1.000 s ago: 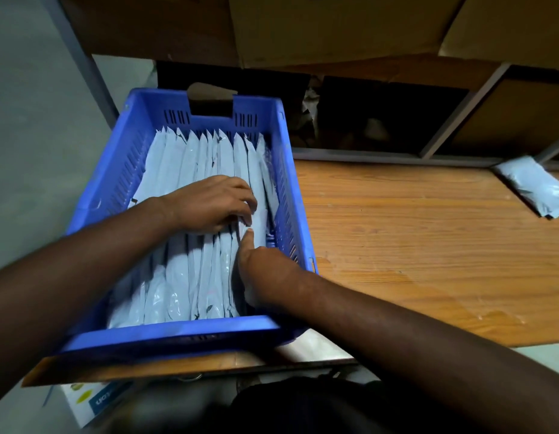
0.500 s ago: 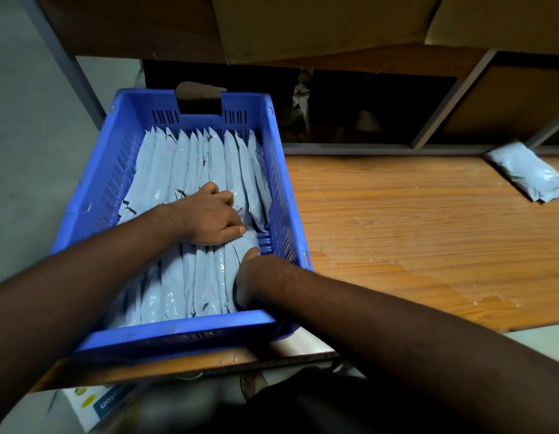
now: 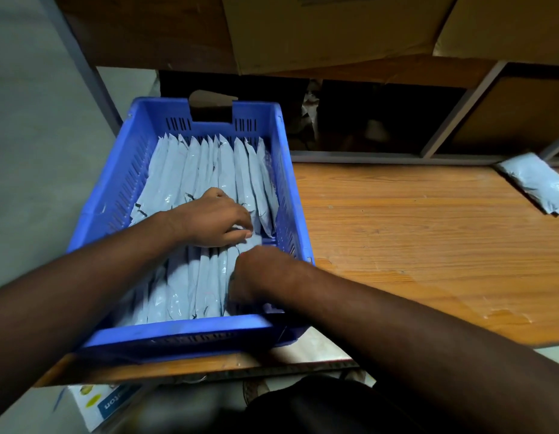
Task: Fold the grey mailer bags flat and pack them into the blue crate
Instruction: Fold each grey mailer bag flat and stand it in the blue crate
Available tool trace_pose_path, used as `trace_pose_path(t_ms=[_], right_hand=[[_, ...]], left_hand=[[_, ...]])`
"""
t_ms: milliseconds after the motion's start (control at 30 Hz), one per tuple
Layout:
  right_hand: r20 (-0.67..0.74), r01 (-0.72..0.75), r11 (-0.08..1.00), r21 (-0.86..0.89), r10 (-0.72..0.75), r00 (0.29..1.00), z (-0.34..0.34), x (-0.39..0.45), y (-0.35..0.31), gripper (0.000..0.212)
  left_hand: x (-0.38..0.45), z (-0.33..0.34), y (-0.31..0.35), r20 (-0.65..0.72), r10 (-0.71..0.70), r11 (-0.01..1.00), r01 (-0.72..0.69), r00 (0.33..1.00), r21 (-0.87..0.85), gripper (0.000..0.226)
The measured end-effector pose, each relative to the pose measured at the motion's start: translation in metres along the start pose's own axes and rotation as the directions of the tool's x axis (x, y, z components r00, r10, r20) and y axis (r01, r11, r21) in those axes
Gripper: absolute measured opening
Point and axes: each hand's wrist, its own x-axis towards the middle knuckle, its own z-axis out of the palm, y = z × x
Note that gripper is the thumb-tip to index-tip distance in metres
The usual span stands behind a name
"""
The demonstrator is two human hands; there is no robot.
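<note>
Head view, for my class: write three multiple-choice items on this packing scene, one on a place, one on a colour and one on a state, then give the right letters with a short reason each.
1. Where does the loose grey mailer bag lie?
A. on the wooden table's far right
B. inside the crate
C. on the floor

2. What colour is the crate?
A. green
B. blue
C. red

3. How do the packed mailer bags sit in the crate?
A. in a flat stack
B. crumpled in a heap
C. on edge in a row, side by side

Answers:
1 A: it rests on the wooden table, apart from the crate.
2 B: its walls and rim are blue.
3 C: their thin edges face up, and the left hand and right hand are down among them.
</note>
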Motion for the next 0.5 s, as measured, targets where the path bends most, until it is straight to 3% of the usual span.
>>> trace_pose_path(t_ms=[100, 167, 300, 500], right_hand=[[-0.382, 0.114, 0.987, 0.109, -0.064, 0.922, -0.023, -0.03, 0.02, 0.029], [-0.568, 0.256, 0.944, 0.209, -0.096, 0.817, -0.033, -0.044, 0.044, 0.028], [-0.667, 0.375, 0.876, 0.304, -0.085, 0.74, -0.03, -0.054, 0.096, 0.03], [-0.767, 0.399, 0.838, 0.371, 0.034, 0.641, -0.014, -0.053, 0.142, 0.027]], left_hand=[[-0.018, -0.017, 0.011, -0.13, -0.063, 0.995, 0.051, 0.989, -0.091, 0.041], [-0.027, -0.024, 0.017, -0.225, -0.163, 0.966, 0.11, 0.961, -0.232, 0.022], [-0.03, -0.033, 0.03, -0.356, -0.308, 0.905, 0.156, 0.882, -0.396, 0.033], [-0.004, -0.049, 0.057, -0.458, -0.302, 0.893, 0.079, 0.836, -0.443, 0.027]])
